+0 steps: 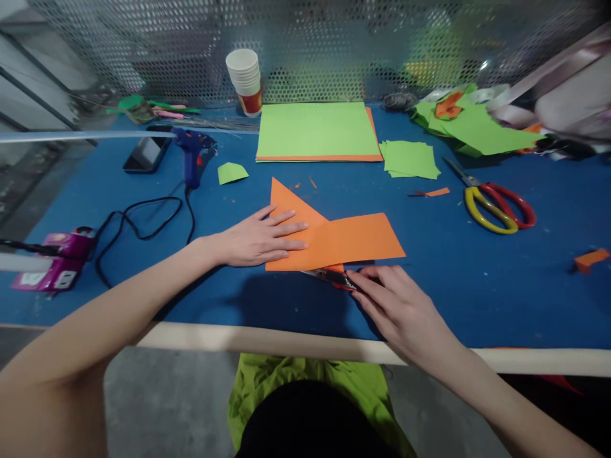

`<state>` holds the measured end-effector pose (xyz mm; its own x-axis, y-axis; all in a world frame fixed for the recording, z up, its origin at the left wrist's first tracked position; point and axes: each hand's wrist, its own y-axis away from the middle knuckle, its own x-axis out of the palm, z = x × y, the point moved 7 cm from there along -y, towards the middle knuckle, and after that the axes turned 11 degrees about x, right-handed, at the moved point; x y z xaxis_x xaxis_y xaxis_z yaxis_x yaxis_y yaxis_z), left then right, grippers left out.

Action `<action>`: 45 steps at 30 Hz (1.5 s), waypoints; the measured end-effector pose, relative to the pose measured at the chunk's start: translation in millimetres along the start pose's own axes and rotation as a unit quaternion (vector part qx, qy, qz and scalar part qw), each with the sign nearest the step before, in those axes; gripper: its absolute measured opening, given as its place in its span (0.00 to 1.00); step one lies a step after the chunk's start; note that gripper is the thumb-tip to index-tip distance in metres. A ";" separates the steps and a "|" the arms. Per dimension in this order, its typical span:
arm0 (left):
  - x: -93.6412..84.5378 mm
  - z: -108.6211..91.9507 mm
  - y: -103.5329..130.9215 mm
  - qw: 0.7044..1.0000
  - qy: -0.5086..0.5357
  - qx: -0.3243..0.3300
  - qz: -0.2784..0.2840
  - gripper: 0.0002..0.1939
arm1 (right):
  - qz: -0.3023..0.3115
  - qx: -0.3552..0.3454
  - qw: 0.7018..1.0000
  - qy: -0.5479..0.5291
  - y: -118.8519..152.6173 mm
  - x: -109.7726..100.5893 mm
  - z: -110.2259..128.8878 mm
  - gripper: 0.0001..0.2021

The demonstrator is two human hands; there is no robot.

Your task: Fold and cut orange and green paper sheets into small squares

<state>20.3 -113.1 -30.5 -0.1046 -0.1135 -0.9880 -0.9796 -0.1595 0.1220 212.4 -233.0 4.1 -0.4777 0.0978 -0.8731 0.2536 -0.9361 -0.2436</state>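
A folded orange paper (pixel 305 238) lies on the blue table, a triangular part at its left and a strip reaching right. My left hand (pixel 262 238) rests flat on its left part with the fingers spread. Close to the front edge of the paper, my right hand (pixel 394 296) has its fingers closed round the end of a dark and red tool (pixel 341 278), perhaps a utility knife. The tool's far end goes under the paper, so its tip is hidden.
Green and orange sheets (pixel 317 130), paper cups (pixel 245 83) and green squares (pixel 410 159) are at the back. Scissors (pixel 496 203) lie right. A glue gun (pixel 191 156), phone (pixel 147 151), black cable (pixel 128 216) and purple power strip (pixel 62 261) are left.
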 end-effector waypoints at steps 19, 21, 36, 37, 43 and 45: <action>-1.7 -2.5 0.5 1.000 0.000 -0.007 0.015 0.23 | -0.002 -0.036 0.999 0.026 -6.5 4.0 15.6 0.14; -2.4 -3.0 0.6 1.000 -0.002 -0.005 0.014 0.24 | -0.005 -0.036 0.999 0.018 -6.9 4.0 16.8 0.14; 3.2 -0.3 3.3 1.000 0.001 0.005 -0.011 0.24 | 0.002 -0.034 0.999 0.020 -6.9 8.5 22.7 0.14; 3.0 -0.4 3.2 1.000 0.001 0.003 -0.010 0.24 | 0.001 -0.032 0.999 0.019 -6.6 8.6 22.7 0.14; 2.6 -0.5 2.7 1.000 0.003 0.001 -0.015 0.24 | -0.001 -0.032 0.999 0.016 -4.4 9.2 23.8 0.14; 2.1 -1.0 2.6 1.000 0.003 0.005 -0.019 0.24 | -0.006 -0.032 0.999 0.016 -4.0 9.3 24.7 0.14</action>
<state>17.7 -114.7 -32.3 -0.0654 -0.1129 -0.9915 -0.9846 -0.1543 0.0825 186.1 -236.7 7.3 -0.4541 0.1208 -0.8827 0.3015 -0.9115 -0.2798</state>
